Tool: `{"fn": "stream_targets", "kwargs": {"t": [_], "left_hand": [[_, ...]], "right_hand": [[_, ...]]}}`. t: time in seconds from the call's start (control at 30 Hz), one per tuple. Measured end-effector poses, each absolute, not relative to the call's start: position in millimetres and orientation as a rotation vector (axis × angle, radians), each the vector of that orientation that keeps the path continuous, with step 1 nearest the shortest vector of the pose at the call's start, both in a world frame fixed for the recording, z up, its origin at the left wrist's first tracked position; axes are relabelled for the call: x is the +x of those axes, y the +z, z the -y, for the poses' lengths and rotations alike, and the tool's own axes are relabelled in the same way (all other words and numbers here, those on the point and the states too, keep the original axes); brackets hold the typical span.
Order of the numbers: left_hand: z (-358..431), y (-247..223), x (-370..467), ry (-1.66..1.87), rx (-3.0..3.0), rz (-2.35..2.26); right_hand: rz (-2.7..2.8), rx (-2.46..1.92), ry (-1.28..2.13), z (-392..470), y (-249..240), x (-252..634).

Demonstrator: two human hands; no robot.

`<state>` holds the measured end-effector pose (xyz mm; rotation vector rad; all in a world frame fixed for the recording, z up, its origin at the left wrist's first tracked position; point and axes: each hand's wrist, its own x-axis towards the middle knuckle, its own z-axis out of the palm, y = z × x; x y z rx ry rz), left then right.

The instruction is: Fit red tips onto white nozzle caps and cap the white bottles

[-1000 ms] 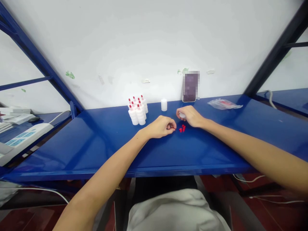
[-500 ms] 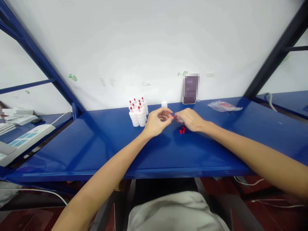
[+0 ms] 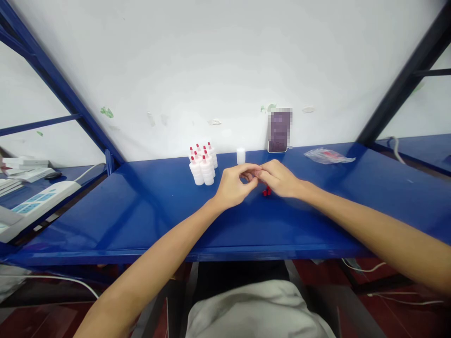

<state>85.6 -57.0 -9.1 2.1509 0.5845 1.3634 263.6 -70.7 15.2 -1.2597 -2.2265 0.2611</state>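
Observation:
Over the blue table point(image 3: 151, 202), my left hand point(image 3: 236, 185) and my right hand point(image 3: 280, 179) meet at the fingertips. Both are closed around something small that the fingers mostly hide. Several red caps point(image 3: 267, 191) lie on the table just below my right hand, partly covered by it. Several white bottles with red-tipped nozzles point(image 3: 202, 169) stand grouped to the left of my left hand. Behind my hands a single white bottle point(image 3: 241, 156) stands upright, with no red tip on it.
A phone point(image 3: 278, 131) leans on the white wall at the back. To its right lies a clear plastic bag point(image 3: 329, 155) with something red inside. A white power strip point(image 3: 38, 206) is at the far left, beside blue shelf posts.
My hands have come together so the fingertips touch. The red piece that showed between them is now hidden, and my right hand covers more of the red caps.

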Motion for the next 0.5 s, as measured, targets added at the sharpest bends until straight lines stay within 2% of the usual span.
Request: {"fn": "stream_targets", "kwargs": {"t": [0.3, 0.43, 0.5], "left_hand": [[53.8, -0.9, 75.4, 1.172, 1.839, -0.652], [58.5, 18.8, 24.3, 1.085, 1.932, -0.851], [62.3, 25.6, -9.9, 0.944, 2.093, -1.076]], "right_hand": [[2.239, -1.096, 0.247, 74.3, 15.8, 260.3], [2.152, -1.145, 0.254, 71.8, 16.9, 263.0], [2.019, -1.110, 0.398, 71.3, 18.3, 259.5]]}}
